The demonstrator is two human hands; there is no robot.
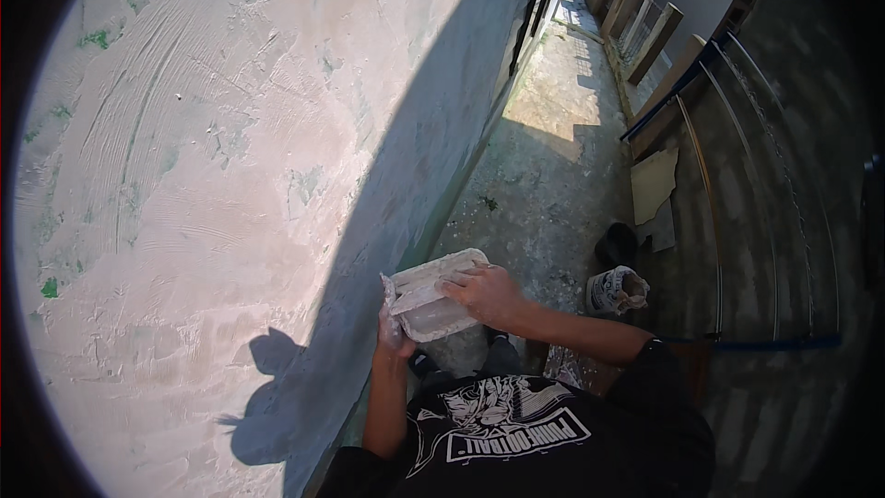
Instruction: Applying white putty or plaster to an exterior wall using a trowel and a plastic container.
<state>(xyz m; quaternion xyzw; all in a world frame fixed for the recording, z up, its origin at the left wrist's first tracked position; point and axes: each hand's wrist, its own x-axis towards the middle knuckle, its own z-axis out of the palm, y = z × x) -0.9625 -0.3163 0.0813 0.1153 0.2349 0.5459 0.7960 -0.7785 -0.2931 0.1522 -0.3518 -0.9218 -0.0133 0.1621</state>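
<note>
Beside wall (212,157), right hand (486,296) over tray (437,320), left hand (394,336) at its side.

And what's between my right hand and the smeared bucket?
The head view shows speckled concrete ground between your right hand and the bucket; your forearm runs just below in the picture.

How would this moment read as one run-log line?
left hand: holding smeared tray | right hand: on tray | wall: whitish, green patches, part-shadowed | bucket: on ground, right
</note>
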